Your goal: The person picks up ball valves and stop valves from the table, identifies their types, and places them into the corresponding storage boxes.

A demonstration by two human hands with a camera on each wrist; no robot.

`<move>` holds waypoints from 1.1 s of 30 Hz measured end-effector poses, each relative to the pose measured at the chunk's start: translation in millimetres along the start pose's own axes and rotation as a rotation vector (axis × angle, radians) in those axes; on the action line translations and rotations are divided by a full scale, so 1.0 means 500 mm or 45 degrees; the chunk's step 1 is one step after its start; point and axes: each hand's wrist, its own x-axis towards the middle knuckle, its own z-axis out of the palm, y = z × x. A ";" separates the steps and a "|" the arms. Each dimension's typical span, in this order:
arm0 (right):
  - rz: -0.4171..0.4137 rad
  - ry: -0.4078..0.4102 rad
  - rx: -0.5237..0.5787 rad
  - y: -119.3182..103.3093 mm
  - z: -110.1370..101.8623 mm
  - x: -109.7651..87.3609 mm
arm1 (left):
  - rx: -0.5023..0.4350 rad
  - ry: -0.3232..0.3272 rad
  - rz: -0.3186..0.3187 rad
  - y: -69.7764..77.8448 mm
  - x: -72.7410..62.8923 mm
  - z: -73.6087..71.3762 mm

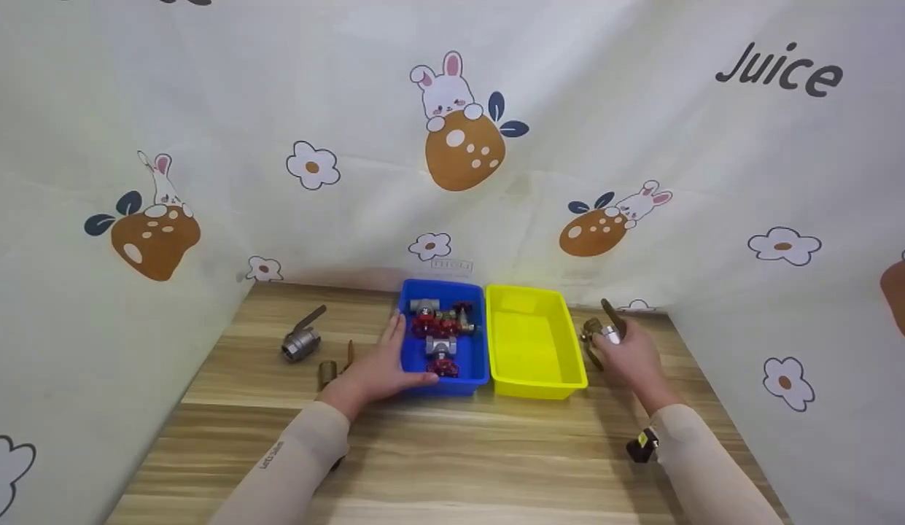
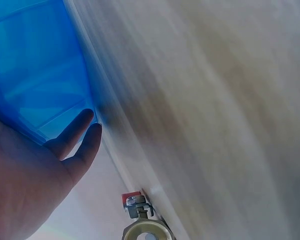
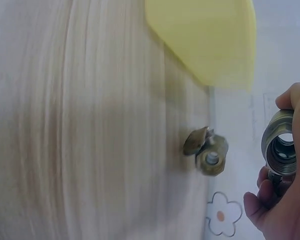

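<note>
My left hand (image 1: 383, 364) spreads along the left side of the blue bin (image 1: 481, 373), fingers straight at its side and thumb over the front rim. Inside the bin lie several valves with red handwheels (image 1: 443, 366). At the right of the yellow bin (image 1: 540, 391), my right hand (image 1: 634, 357) grips a silver ball valve (image 3: 271, 131), raised off the table with its threaded bore showing in the right wrist view. Near it, a brass valve (image 3: 212, 156) stands on the table; in the head view the held valve and hand partly cover it.
Left of the blue bin are a silver ball valve (image 1: 300, 344) with a dark lever and a brass valve (image 1: 327, 374) with a reddish handle, partly behind the left hand. The wooden table (image 1: 467, 452) meets a printed cloth wall (image 1: 364, 219) behind the bins.
</note>
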 end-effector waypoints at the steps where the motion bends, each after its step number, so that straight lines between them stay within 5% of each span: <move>1: -0.016 0.006 -0.004 -0.005 0.001 -0.001 | -0.002 -0.001 0.003 0.000 0.000 0.000; 16: -0.079 -0.050 -0.078 -0.054 -0.002 -0.008 | -0.006 -0.007 0.008 0.001 -0.002 0.000; 33: -0.277 -0.166 -0.166 -0.075 -0.017 0.001 | -0.008 -0.012 -0.004 -0.001 -0.002 -0.001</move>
